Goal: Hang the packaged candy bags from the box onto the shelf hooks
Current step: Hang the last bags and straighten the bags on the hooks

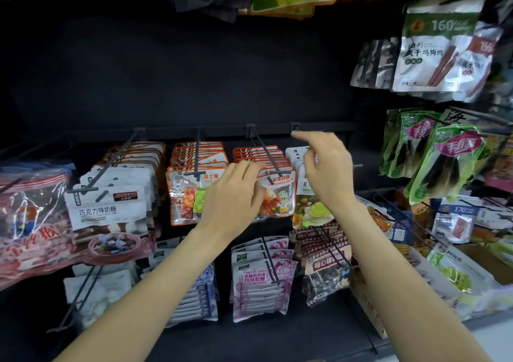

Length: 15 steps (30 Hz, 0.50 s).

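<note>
colour bean candy bag [277, 198]: front of its orange-edged row, hung on the double-wire hook [268, 153] in the middle tier; glossy clear film, flat pouch, loose coloured sweets showing.
left hand [233, 192]: fingers curled against the bag's left edge; whether it grips, cannot tell.
right hand [327, 173]: raised beside the neighbouring white bag [301, 180], thumb and forefinger narrowly parted, holding nothing seen.
step advice: keep the header hole square to the wire tips, then slide the bag back level.
hooks: thin dark metal rods, crossbar ends.
box: cardboard [369, 298], lower right.
</note>
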Each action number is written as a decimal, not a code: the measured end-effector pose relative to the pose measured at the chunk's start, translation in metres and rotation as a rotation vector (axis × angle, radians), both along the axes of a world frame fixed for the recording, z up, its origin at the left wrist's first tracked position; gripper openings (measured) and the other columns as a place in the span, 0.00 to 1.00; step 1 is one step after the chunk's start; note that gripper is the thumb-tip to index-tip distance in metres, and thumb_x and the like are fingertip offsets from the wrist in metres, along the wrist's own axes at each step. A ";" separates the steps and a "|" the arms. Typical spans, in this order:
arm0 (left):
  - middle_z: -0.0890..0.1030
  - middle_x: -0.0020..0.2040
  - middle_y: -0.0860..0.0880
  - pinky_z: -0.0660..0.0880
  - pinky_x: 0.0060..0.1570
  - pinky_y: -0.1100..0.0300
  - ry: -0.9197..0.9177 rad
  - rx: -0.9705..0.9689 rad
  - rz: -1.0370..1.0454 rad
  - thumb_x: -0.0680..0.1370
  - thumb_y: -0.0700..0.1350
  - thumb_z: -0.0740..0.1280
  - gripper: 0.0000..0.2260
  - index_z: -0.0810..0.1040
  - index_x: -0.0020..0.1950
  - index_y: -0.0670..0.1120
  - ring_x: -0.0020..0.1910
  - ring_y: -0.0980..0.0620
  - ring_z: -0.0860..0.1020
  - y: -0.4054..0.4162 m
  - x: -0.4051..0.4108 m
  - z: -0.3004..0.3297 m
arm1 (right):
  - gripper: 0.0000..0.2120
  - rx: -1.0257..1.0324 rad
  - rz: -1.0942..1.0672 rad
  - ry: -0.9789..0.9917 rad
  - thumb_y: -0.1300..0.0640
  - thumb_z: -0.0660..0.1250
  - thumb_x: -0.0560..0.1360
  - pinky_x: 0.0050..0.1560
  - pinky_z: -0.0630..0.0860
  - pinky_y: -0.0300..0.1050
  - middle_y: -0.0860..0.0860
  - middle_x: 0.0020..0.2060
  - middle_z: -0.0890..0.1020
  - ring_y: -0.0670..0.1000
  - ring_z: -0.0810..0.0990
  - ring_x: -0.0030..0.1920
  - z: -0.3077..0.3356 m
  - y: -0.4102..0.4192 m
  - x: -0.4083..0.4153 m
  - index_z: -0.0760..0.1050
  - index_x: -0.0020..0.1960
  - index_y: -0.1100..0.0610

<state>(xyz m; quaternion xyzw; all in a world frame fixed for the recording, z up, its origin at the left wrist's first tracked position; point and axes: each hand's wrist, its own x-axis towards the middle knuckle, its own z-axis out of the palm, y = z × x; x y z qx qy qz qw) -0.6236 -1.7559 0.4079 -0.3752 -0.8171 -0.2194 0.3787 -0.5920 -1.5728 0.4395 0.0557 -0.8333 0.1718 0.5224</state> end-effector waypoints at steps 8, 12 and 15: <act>0.82 0.46 0.47 0.68 0.48 0.66 0.198 0.162 0.008 0.75 0.39 0.61 0.11 0.80 0.52 0.40 0.47 0.51 0.76 -0.102 0.032 0.003 | 0.17 0.030 0.164 0.048 0.65 0.56 0.74 0.52 0.77 0.44 0.54 0.52 0.82 0.52 0.81 0.51 0.018 -0.072 0.025 0.78 0.59 0.61; 0.78 0.58 0.46 0.65 0.58 0.65 -0.061 0.151 0.094 0.75 0.38 0.60 0.16 0.75 0.63 0.42 0.58 0.49 0.73 -0.125 -0.004 0.028 | 0.22 0.131 0.093 -0.312 0.68 0.58 0.75 0.63 0.71 0.51 0.56 0.68 0.73 0.56 0.74 0.65 0.007 -0.105 -0.003 0.72 0.68 0.61; 0.74 0.65 0.46 0.67 0.62 0.55 -0.214 0.011 0.174 0.77 0.38 0.62 0.19 0.70 0.68 0.44 0.65 0.46 0.71 -0.121 -0.034 0.025 | 0.24 0.245 0.002 -0.452 0.69 0.59 0.75 0.66 0.68 0.48 0.55 0.70 0.70 0.55 0.67 0.70 -0.004 -0.118 -0.027 0.69 0.71 0.60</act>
